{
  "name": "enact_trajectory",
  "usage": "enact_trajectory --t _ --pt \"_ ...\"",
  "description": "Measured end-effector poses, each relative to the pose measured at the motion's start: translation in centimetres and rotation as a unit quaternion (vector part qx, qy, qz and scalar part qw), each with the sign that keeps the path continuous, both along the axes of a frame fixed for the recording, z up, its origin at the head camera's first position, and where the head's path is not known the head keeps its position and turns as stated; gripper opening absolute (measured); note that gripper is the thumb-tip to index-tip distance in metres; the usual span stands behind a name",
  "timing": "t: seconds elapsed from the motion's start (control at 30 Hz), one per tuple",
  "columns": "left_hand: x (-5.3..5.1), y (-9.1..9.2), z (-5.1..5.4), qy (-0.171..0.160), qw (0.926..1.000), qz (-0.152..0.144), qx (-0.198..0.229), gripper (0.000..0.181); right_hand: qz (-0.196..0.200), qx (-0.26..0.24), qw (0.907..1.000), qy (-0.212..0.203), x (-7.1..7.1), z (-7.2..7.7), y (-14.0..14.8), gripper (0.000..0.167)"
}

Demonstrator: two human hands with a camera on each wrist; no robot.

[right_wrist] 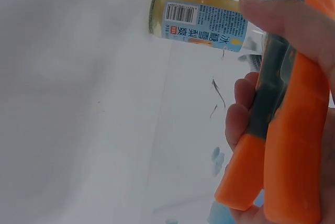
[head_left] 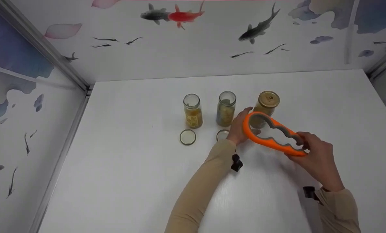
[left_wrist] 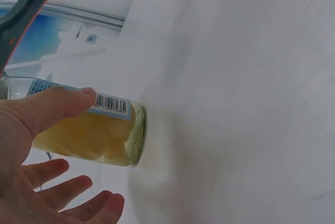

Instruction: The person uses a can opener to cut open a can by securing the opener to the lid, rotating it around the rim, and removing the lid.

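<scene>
My right hand [head_left: 319,157] grips the two handles of an orange and grey jar opener [head_left: 266,141], whose wide end hangs in front of a glass jar [head_left: 266,108] with a gold lid. My left hand [head_left: 239,128] is at that jar's left side. In the left wrist view, the thumb lies along the jar [left_wrist: 99,143], while the other fingers [left_wrist: 68,190] spread loosely apart from it. The right wrist view shows the jar's blue label [right_wrist: 207,22] with a barcode and yellowish contents.
Two lidless glass jars, one at left [head_left: 193,111] and one in the middle [head_left: 226,110], stand in line with the lidded one. A loose lid [head_left: 187,137] lies before the left jar; another lid [head_left: 222,134] is partly behind my left arm. Printed panels enclose the white table [head_left: 121,174].
</scene>
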State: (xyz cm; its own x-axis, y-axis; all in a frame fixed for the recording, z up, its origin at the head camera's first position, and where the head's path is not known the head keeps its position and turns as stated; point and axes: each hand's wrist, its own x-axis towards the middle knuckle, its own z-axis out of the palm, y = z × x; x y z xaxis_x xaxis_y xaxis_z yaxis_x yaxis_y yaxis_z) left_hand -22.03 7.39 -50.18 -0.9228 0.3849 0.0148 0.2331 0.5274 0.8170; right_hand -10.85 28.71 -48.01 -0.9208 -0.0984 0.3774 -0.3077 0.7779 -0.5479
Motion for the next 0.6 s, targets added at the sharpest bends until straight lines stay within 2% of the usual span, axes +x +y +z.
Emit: enact_trajectory --t 0.1,0.2,0.3,0.47,0.6 --pt "-0.2 -0.1 -0.2 0.032 0.9985 -0.017 0.042 0.073 0.002 -0.002 1.0 0.002 -0.2 0.3 -0.1 0.057" --pt "-0.5 0.1 -0.2 0.033 0.9977 -0.023 0.055 0.07 0.0 -0.002 1.0 0.001 -0.2 0.4 -0.1 0.057" --pt "-0.9 0.2 0.0 0.009 0.9985 -0.019 0.05 0.072 -0.003 -0.002 1.0 -0.002 -0.3 0.5 -0.2 0.057" --pt "-1.6 0.5 0.3 -0.056 0.9971 0.014 0.05 0.081 -0.001 -0.002 1.0 0.001 -0.3 0.5 -0.3 0.059" --pt "-2.0 0.8 0.2 -0.07 0.9965 0.022 0.041 0.086 0.003 -0.002 0.9999 0.012 -0.3 0.4 -0.2 0.059"
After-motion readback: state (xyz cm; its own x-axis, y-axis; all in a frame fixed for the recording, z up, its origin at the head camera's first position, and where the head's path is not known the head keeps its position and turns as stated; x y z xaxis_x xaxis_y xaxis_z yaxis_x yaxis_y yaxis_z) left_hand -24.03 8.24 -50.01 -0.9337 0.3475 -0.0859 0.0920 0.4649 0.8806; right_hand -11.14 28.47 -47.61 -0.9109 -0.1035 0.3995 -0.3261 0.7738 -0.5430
